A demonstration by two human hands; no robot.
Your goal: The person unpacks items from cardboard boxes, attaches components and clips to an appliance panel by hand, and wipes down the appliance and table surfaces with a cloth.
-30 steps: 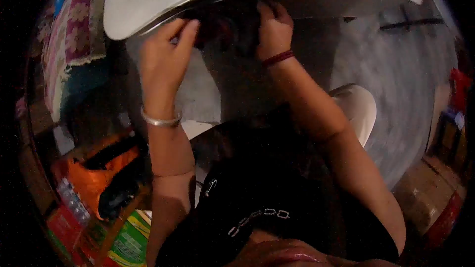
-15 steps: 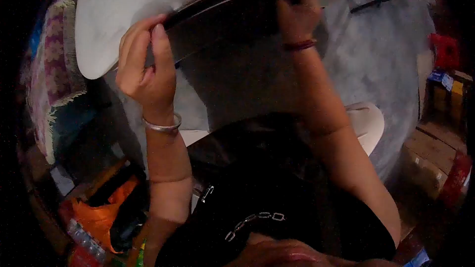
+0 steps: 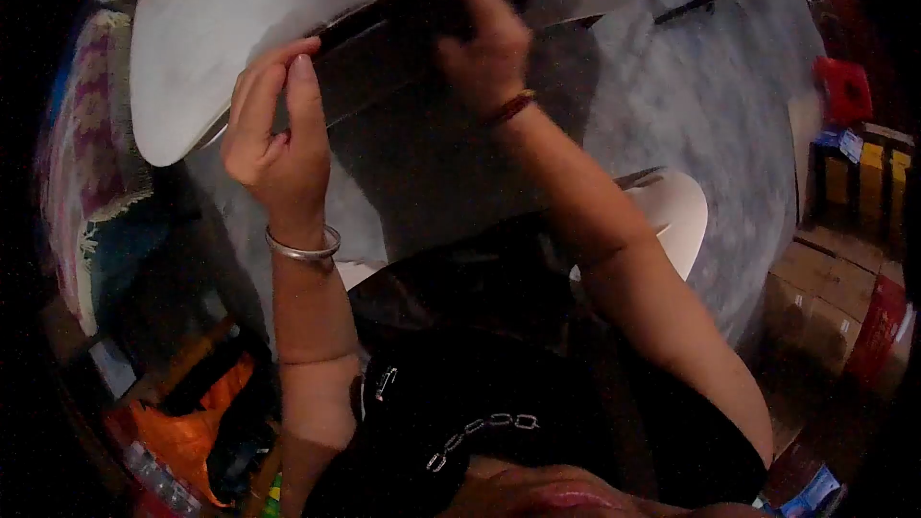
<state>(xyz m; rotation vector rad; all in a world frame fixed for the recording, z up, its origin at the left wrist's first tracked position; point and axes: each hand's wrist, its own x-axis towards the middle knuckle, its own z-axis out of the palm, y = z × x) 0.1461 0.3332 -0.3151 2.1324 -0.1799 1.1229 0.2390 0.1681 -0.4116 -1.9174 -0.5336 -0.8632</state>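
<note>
Two bare hands meet a dark strip (image 3: 369,21) along the near edge of a white tabletop (image 3: 225,14), upper centre of the frame. The left hand (image 3: 278,129) holds its grip narrow, thumb and fingertips close together at the edge; whether the strip is pinched between them, one cannot tell. The right hand (image 3: 489,48), fingers curled, sits nearer the left hand than a half second ago, while the left stays by the edge. The shift suggests attention to the stretch between the hands, with the left perhaps steadying one end. Motion blur and deep shadow hide the right fingertips, so what that grip holds, if anything, cannot be told. The strip's lower limit melts into the dark, and the tabletop's far side is cut off above. Outward lie a patterned cloth (image 3: 101,110), left, an orange item (image 3: 182,436), lower left, and cardboard boxes (image 3: 815,302), right, all dim.
</note>
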